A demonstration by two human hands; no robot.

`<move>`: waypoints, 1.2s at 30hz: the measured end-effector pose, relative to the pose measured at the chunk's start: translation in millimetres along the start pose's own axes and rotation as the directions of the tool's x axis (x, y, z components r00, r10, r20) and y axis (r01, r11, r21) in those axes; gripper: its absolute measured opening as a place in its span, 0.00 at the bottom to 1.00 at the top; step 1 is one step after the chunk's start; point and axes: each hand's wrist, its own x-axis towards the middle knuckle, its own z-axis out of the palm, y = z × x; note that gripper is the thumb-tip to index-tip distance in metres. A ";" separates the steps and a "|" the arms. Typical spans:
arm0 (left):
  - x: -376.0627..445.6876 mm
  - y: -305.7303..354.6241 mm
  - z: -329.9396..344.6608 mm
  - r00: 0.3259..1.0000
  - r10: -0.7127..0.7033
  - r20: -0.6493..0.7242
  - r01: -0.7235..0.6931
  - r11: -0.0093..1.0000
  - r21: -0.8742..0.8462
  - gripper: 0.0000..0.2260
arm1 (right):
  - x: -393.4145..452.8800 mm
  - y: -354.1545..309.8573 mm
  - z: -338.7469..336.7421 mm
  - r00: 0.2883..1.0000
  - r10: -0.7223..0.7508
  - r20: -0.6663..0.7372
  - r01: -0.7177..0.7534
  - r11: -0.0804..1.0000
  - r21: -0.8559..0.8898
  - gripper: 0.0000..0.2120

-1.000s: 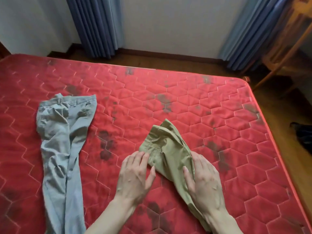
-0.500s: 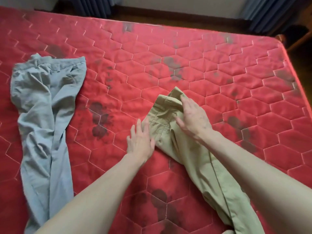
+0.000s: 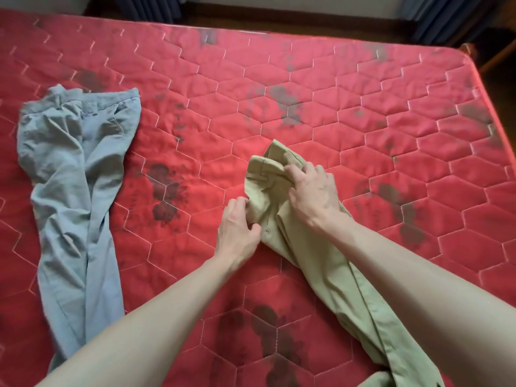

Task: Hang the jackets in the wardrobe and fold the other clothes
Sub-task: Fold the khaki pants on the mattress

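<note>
Since half a second ago, left hand (image 3: pixel 237 230) curled from flat into a pinch on the near left edge of the khaki trousers (image 3: pixel 315 263), fingers and thumb bunching the cloth just below the waistband. Right hand (image 3: pixel 312 191) shifted slightly, lying on the upper part of the same trousers, fingers bent and gripping the folded waistband cloth.

Nearest, at the bottom edge: two bare forearms reaching in from the near side, and the trouser legs running from the lower right corner up and to the left toward the middle of the bed. Legs laid one on the other, a long seam showing along the right side. Waistband end at the middle of the mattress (image 3: pixel 391 135), crumpled and doubled over between both hands.

Well apart to the left: grey trousers (image 3: pixel 72 191), spread lengthwise, waist at the far end, legs toward the near edge, wrinkled and untouched by either hand.

Beneath everything: red quilted mattress with a hexagon stitch pattern and several dark blotches.

Farther off, beyond the mattress: a strip of dark wooden floor (image 3: pixel 307 20), pale wall above it, and blue curtains (image 3: pixel 438 15) at the far right and far left. Wooden furniture partly visible at the far right corner, too cropped to identify.
</note>
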 end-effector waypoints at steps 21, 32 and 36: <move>-204.2 150.6 -100.1 0.687 0.725 0.050 -0.726 0.682 0.087 0.09 | -199.3 10.8 -180.7 0.986 -0.167 0.029 0.088 0.652 0.753 0.10; -309.7 279.8 -203.8 0.716 0.697 0.046 -0.689 0.695 0.205 0.14 | -335.9 7.5 -390.8 0.993 -0.097 -0.070 0.117 0.679 0.724 0.14; -328.6 326.3 -251.1 0.645 0.765 -0.008 -0.731 0.619 0.287 0.14 | -372.9 6.9 -460.4 0.991 -0.062 -0.121 0.134 0.614 0.778 0.17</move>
